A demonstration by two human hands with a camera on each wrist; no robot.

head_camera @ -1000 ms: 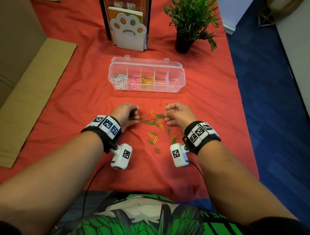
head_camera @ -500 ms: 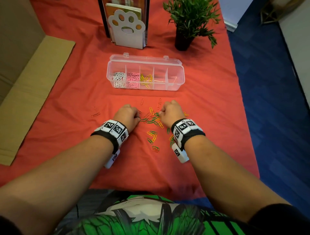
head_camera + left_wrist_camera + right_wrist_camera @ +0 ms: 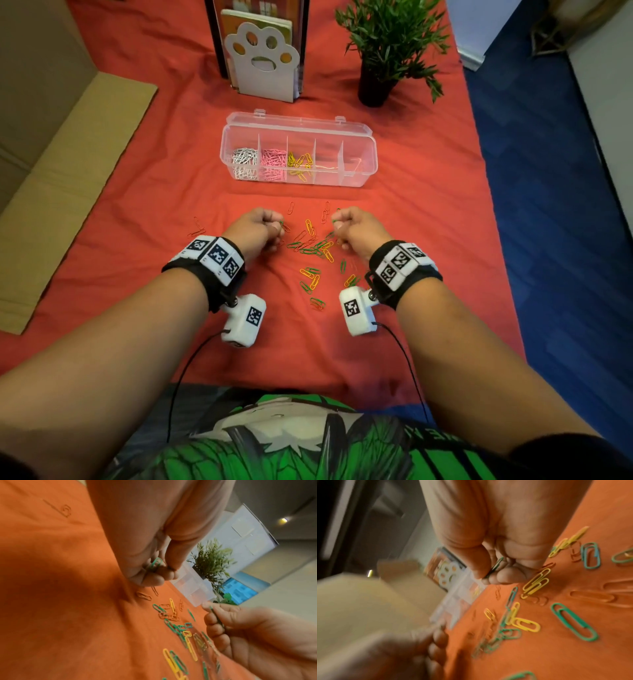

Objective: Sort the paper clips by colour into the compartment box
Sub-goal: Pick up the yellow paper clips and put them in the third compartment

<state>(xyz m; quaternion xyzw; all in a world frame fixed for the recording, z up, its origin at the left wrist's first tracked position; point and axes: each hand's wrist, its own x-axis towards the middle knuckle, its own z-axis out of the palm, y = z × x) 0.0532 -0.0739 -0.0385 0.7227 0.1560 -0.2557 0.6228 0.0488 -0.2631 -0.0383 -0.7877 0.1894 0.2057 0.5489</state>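
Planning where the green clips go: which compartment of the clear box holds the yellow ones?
The third compartment from the left of the compartment box; white clips fill the first, pink clips the second.

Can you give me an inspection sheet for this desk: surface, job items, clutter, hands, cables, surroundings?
Surface: red cloth-covered table, wrinkled.
Job's things: clear plastic compartment box, lid open; white, pink and yellow clips fill the three left compartments, the fourth looks empty, the fifth is unclear. Loose green, yellow and orange paper clips lie between the hands.
Clutter: white paw-shaped holder; potted green plant.
Hands: left hand pinches a green paper clip; right hand pinches another green clip.
Cables: thin black wires run from both wrist cameras.
Surroundings: brown cardboard at left; blue floor at right.
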